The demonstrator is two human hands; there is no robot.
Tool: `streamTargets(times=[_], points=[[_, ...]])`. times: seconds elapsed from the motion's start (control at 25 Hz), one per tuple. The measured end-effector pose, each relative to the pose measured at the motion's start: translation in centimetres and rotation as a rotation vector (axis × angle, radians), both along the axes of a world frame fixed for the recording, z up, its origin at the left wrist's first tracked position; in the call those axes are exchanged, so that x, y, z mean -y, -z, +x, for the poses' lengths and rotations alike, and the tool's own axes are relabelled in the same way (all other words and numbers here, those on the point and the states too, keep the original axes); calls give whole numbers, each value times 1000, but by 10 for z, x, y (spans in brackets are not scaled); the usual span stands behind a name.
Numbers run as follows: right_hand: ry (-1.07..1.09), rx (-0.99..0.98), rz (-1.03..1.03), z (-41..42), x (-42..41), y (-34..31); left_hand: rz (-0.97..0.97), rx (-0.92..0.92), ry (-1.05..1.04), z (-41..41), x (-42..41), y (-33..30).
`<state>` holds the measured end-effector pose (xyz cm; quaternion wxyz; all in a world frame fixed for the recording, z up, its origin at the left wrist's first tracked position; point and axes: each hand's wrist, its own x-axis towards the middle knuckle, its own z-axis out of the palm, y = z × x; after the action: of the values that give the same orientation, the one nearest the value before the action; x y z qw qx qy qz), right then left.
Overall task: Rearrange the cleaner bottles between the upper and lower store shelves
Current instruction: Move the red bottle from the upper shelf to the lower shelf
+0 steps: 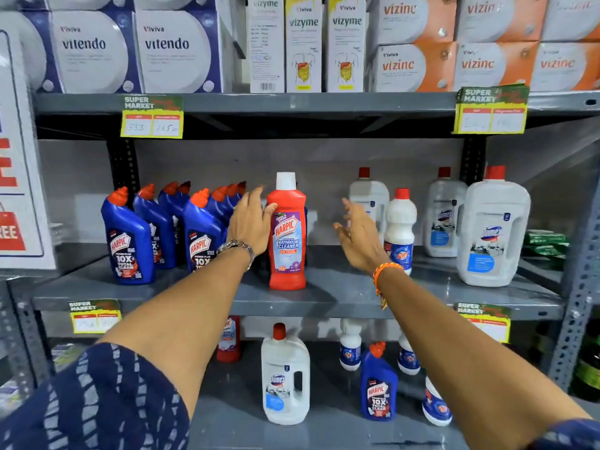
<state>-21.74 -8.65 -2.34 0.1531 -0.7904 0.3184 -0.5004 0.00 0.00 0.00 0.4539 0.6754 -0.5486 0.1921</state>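
A red Harpic bathroom cleaner bottle (pixel 287 235) with a white cap stands upright on the upper grey shelf (pixel 324 297). My left hand (pixel 251 222) rests against its left side, thumb on the label, fingers spread behind it. My right hand (pixel 358 238) hovers open to the bottle's right, touching nothing. Several blue Harpic bottles (pixel 130 238) stand at the left. White bottles (pixel 493 228) stand at the right. On the lower shelf (pixel 233 417) stand a white Domex jug (pixel 284 375), a blue Harpic bottle (pixel 378 384), a red bottle (pixel 229 342) and small white bottles (pixel 350 349).
Boxes of vitendo (pixel 168 50), vizyme (pixel 303 43) and vizinc (pixel 480 63) fill the top shelf. Yellow price tags (pixel 152 116) hang on the shelf edges. A perforated steel upright (pixel 574 297) stands at the right, a sign (pixel 16 190) at the left.
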Motion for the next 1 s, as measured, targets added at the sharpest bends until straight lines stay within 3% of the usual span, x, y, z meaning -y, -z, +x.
streamTargets(times=[0.12,0.2,0.52,0.76,1.0], points=[[-180,52,232,29,2,9,-50,-115,103,-1,7,-1],[-271,-21,247,47,7,18,-40,-215,147,-5,6,1],[-513,179,407,60,-2,27,-65,-465,305,-1,-3,10],[-625,238,447,39,-66,28,-76,-490,473,-3,-67,10],[-758,179,586,42,-123,88,34,-517,566,13,-148,64]])
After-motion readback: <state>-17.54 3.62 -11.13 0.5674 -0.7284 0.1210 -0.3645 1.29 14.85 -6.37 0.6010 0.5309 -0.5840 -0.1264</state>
